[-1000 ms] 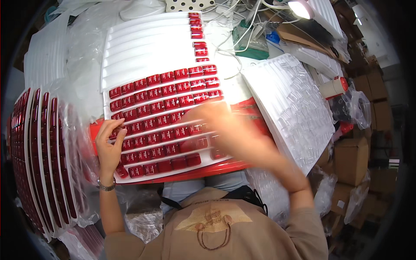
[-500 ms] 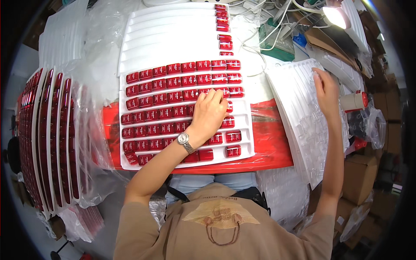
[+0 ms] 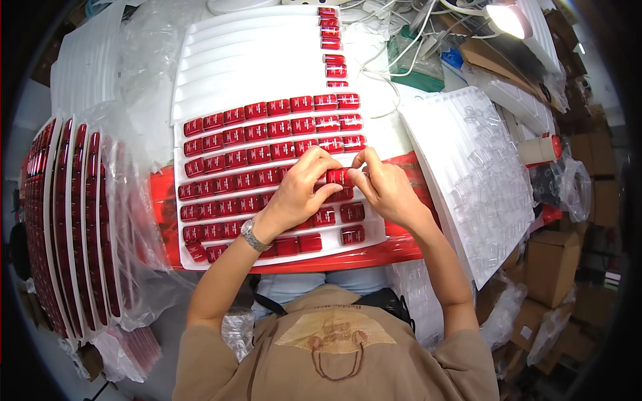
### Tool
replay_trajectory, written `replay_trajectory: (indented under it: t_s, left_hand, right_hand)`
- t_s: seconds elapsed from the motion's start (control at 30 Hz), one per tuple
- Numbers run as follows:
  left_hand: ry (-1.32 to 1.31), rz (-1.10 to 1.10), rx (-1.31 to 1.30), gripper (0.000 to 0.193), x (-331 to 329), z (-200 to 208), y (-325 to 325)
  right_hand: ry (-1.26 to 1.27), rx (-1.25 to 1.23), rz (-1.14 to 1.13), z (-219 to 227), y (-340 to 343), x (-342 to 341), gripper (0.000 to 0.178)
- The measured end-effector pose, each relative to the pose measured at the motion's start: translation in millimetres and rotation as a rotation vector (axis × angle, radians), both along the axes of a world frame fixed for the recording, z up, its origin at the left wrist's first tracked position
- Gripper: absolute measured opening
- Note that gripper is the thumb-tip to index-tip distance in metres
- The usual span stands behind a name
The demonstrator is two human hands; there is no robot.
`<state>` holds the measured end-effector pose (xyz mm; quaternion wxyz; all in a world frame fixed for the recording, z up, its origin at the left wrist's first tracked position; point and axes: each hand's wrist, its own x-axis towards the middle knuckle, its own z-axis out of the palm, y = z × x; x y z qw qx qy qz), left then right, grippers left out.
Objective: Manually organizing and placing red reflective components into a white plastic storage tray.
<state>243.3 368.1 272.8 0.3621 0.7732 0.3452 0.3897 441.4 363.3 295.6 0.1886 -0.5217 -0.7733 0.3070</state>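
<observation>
A white ribbed tray (image 3: 374,230) holds several rows of small glossy red cylinders (image 3: 257,111) with pale print. Over its right-hand part, both my hands come together at one red cylinder (image 3: 340,176). My left hand (image 3: 296,192), with a silver watch at the wrist, has its thumb and forefinger closed about that cylinder's left end. My right hand (image 3: 389,190) is closed in a pinch at the right end. Whatever those right fingertips hold is too small to make out. One cylinder (image 3: 195,251) in the nearest row lies askew at the left.
Right of the tray slants a white sheet (image 3: 461,167) covered with small clear pieces. Upright trays of red cylinders (image 3: 77,220) stand at the left in plastic film. Cables (image 3: 418,47) and a lit lamp (image 3: 506,21) are at the back right, cardboard boxes (image 3: 554,267) lower right.
My right hand has come from the white sheet at the right to the red cylinder. My left hand has shifted down and left, and its fingers now meet the cylinder. The view has shifted slightly.
</observation>
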Motion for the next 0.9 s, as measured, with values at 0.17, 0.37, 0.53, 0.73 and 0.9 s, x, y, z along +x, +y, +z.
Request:
replay_trajectory:
  t_s: [0.17, 0.37, 0.53, 0.73, 0.9]
  left_hand:
    - [-0.091, -0.105, -0.123, 0.028, 8.1, -2.0, 2.1]
    - [0.398, 0.156, 0.201, 0.027, 27.9, -21.3, 14.8]
    - [0.401, 0.186, 0.213, 0.033, 16.8, -8.4, 11.8]
    - [0.443, 0.242, 0.143, 0.034, -20.1, -15.1, 2.5]
    - [-0.142, 0.107, -0.261, 0.028, -14.4, 9.6, -11.8]
  right_hand:
    - [-0.107, -0.016, 0.016, 24.4, -11.8, 1.9, 0.046]
    - [-0.71, 0.52, -0.272, 55.0, 84.4, 132.3, 0.036]
    - [-1.119, 0.358, -0.059, 17.4, 113.2, 206.1, 0.036]
    - [-0.118, 0.295, -0.413, 50.2, 73.3, 116.5, 0.033]
    - [0.979, -0.372, -0.224, 38.7, -9.4, 7.3, 0.023]
